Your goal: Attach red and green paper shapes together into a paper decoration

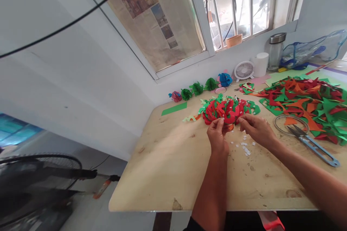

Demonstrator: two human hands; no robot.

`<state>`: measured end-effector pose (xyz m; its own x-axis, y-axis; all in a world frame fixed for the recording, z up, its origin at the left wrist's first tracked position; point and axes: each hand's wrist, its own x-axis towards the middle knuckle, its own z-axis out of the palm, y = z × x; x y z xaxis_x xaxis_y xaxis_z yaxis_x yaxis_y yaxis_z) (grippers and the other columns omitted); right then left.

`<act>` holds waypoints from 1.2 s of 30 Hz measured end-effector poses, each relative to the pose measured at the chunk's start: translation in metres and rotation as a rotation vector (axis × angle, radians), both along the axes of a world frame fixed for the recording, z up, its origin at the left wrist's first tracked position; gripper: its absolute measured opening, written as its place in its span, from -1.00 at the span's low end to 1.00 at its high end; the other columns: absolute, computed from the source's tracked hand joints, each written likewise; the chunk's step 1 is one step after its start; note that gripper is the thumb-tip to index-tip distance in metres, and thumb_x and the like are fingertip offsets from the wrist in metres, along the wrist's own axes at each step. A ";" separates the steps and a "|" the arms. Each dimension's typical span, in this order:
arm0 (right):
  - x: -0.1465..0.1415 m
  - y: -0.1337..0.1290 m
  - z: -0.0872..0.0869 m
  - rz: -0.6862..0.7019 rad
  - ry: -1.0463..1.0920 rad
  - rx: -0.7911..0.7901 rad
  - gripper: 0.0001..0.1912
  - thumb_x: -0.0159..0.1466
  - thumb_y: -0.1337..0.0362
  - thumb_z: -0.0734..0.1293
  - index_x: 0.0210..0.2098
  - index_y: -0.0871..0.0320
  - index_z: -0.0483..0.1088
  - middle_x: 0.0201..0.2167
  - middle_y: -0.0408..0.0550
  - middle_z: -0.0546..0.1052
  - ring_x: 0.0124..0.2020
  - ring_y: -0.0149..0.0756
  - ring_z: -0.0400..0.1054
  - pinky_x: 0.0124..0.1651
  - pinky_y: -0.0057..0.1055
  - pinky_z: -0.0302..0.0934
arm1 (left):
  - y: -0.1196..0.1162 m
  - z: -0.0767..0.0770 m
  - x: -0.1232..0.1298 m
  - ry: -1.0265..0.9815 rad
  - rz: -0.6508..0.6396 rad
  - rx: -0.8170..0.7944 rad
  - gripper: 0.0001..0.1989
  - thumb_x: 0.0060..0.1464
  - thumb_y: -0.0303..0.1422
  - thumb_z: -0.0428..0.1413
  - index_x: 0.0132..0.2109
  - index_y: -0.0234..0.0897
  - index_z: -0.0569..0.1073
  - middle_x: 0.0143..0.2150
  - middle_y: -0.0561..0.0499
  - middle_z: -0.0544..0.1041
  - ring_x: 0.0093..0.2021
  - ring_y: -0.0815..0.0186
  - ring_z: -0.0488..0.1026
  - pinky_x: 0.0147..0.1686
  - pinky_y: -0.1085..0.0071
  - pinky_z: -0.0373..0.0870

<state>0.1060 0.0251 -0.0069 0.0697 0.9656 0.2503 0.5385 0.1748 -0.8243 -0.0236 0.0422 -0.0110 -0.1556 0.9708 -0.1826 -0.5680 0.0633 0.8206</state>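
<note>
A heap of red paper cut-outs (pixel 218 109) lies on the wooden table, with small white squares on several pieces. Green paper cut-outs (pixel 254 107) spread behind and beside it. At the heap's near edge, the thumb and fingers of my left hand (pixel 218 138) are closed on a red paper piece. My right hand (pixel 257 128) is pinched by the heap's right side; whatever is between its fingertips is too small to make out. Small white paper bits (pixel 245 149) are scattered on the table below the hands.
Blue-handled snips (pixel 318 148) and a roll of tape (pixel 279 124) lie at the right, by a large pile of red, orange and green scraps (pixel 306 101). Along the wall stand paper figures (pixel 197 88), a small white fan (pixel 244 70) and a glass bottle (pixel 273 54).
</note>
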 end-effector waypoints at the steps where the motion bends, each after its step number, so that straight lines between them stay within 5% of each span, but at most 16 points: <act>1: 0.001 0.001 0.000 -0.005 -0.018 -0.025 -0.62 0.23 0.07 0.15 -0.59 0.15 0.34 -0.70 -0.17 0.40 -0.66 -0.42 0.25 -0.55 -0.49 0.09 | 0.000 0.000 0.000 -0.032 -0.007 0.000 -0.73 -0.28 -0.29 0.26 -0.40 -0.35 0.43 -0.58 0.09 0.46 -0.59 0.43 0.42 -0.50 0.50 0.32; 9: -0.001 0.003 0.007 0.102 0.299 -0.120 -0.61 0.14 -0.03 0.22 -0.59 0.15 0.31 -0.64 -0.14 0.41 -0.63 -0.43 0.21 -0.59 -0.49 0.04 | -0.004 0.000 0.004 -0.112 -0.176 -0.010 -0.76 -0.27 -0.36 0.25 -0.40 -0.35 0.42 -0.56 0.04 0.48 -0.56 0.41 0.44 -0.47 0.48 0.35; 14: 0.005 0.008 -0.002 0.067 0.349 -0.082 -0.67 0.11 0.03 0.26 -0.60 0.13 0.27 -0.70 -0.19 0.31 -0.64 -0.43 0.15 -0.59 -0.48 0.00 | -0.004 -0.005 0.008 0.029 -0.170 0.025 -0.80 -0.22 -0.37 0.21 -0.37 -0.36 0.44 -0.57 0.03 0.48 -0.57 0.40 0.43 -0.50 0.48 0.34; 20: 0.008 0.015 -0.019 0.102 0.145 -0.048 -0.73 0.15 0.14 0.21 -0.61 0.12 0.22 -0.67 -0.19 0.31 -0.61 -0.42 0.14 -0.56 -0.47 0.00 | -0.003 -0.006 0.006 0.342 -0.033 0.206 -0.81 -0.12 -0.38 0.15 -0.30 -0.37 0.52 -0.36 -0.06 0.54 -0.41 0.37 0.47 -0.40 0.48 0.39; 28: 0.005 0.013 -0.023 0.065 -0.115 0.017 -0.74 0.17 0.16 0.18 -0.58 0.13 0.25 -0.68 -0.20 0.29 -0.62 -0.43 0.11 -0.56 -0.47 -0.06 | -0.012 -0.007 0.006 0.695 -0.052 0.385 -0.73 0.02 -0.41 0.05 -0.11 -0.31 0.50 -0.21 -0.12 0.54 -0.21 0.25 0.48 -0.20 0.34 0.43; 36: 0.007 0.012 -0.020 0.088 -0.120 -0.013 -0.75 0.18 0.17 0.17 -0.55 0.13 0.27 -0.67 -0.19 0.32 -0.62 -0.41 0.14 -0.56 -0.47 -0.04 | -0.009 -0.009 0.007 0.511 -0.071 0.330 -0.77 -0.02 -0.41 0.08 -0.17 -0.32 0.50 -0.30 -0.09 0.54 -0.29 0.30 0.48 -0.26 0.38 0.43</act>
